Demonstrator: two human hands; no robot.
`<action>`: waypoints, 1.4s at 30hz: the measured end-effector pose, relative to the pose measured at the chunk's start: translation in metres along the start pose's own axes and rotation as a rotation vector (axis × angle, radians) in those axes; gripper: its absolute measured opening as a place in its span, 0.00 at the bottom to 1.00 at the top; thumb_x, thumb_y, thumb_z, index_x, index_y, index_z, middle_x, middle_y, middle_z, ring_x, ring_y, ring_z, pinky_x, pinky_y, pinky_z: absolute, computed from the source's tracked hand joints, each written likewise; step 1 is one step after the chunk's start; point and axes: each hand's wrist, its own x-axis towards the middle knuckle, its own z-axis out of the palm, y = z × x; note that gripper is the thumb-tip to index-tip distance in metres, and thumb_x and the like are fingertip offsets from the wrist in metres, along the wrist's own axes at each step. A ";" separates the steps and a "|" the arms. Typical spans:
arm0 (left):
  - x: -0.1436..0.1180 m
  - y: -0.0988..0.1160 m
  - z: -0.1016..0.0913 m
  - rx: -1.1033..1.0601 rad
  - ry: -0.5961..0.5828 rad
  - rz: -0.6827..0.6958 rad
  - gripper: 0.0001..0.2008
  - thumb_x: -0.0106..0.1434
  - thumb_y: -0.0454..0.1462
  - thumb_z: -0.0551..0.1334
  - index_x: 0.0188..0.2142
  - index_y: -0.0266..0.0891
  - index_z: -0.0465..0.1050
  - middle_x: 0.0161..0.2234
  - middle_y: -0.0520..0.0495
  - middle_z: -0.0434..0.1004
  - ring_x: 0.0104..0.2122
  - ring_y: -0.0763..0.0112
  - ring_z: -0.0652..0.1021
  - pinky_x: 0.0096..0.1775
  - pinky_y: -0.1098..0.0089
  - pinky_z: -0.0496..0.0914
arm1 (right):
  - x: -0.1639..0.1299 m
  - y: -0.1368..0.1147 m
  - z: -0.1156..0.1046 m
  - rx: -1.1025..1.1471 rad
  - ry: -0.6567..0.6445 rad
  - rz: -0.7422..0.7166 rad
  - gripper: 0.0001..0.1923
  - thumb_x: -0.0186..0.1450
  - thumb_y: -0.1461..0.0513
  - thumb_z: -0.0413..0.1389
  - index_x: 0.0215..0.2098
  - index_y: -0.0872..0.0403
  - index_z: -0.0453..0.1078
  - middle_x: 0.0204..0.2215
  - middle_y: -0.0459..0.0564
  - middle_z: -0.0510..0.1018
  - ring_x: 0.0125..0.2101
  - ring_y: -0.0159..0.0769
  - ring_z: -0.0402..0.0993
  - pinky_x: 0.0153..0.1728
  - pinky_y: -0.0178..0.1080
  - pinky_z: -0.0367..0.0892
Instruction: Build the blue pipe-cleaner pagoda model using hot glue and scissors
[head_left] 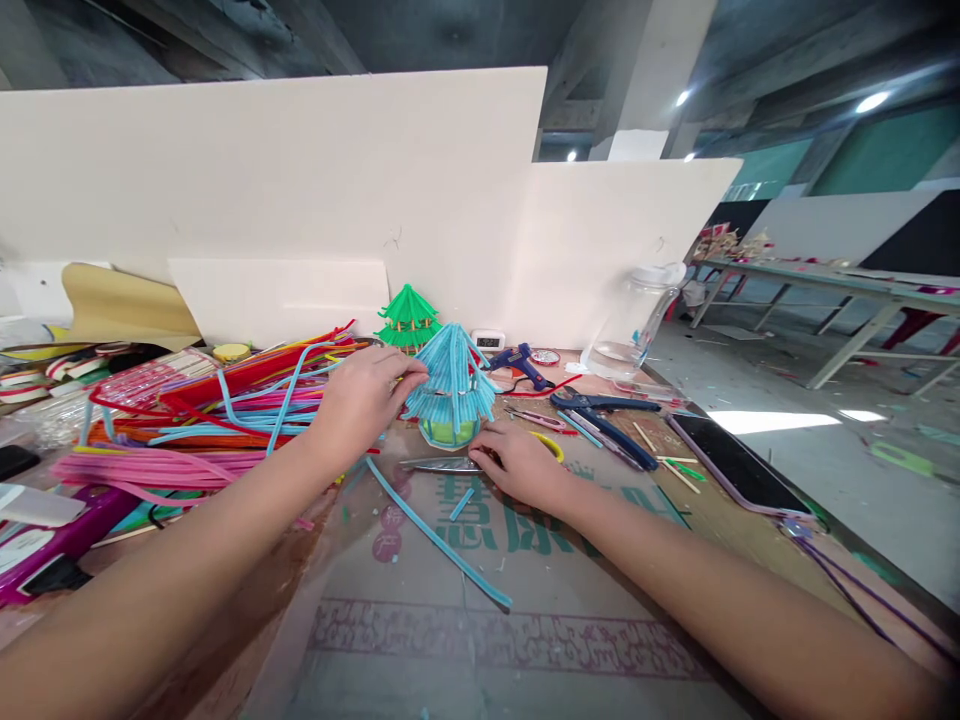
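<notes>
A small pagoda model [453, 375], its tiered roofs covered in light-blue pipe cleaners above a green base, stands upright in front of me. My left hand [364, 395] has its thumb and fingers pinched together at the left edge of the upper roof. At the lower right of the base, my right hand [521, 462] is curled, with thumb and fingertips closed against the rim. Scissors [442, 465] lie under my right hand, the blades pointing left and a yellow handle showing behind. A long blue pipe cleaner [442, 540] and a short cut piece [462, 504] lie nearer me.
A green pagoda model [408, 318] stands behind. Piled pipe cleaners [225, 405] fill the left. Toward the right are a glue gun [525, 366], blue-handled pliers [611, 425], a water jug [634, 325] and a phone [739, 462]. White boards [300, 180] rise behind the table.
</notes>
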 end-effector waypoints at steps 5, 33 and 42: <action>-0.001 -0.001 0.010 0.115 -0.026 0.122 0.11 0.69 0.38 0.56 0.42 0.38 0.78 0.39 0.45 0.80 0.40 0.62 0.78 0.42 0.63 0.70 | 0.000 0.001 0.001 -0.010 0.003 -0.011 0.11 0.70 0.61 0.51 0.38 0.54 0.75 0.34 0.51 0.76 0.37 0.37 0.70 0.38 0.38 0.62; -0.021 -0.018 0.014 0.059 -0.213 -0.082 0.09 0.69 0.34 0.50 0.34 0.39 0.67 0.35 0.43 0.73 0.38 0.59 0.73 0.41 0.61 0.66 | 0.000 -0.002 -0.002 0.002 -0.006 0.011 0.10 0.70 0.61 0.51 0.37 0.54 0.74 0.35 0.51 0.77 0.37 0.36 0.71 0.38 0.37 0.63; -0.043 -0.022 0.008 -0.225 -0.212 -0.373 0.09 0.70 0.38 0.47 0.32 0.42 0.59 0.30 0.49 0.67 0.30 0.65 0.70 0.34 0.66 0.64 | -0.003 -0.006 -0.004 0.012 0.107 0.186 0.11 0.71 0.57 0.50 0.39 0.54 0.71 0.35 0.51 0.77 0.34 0.36 0.72 0.34 0.37 0.62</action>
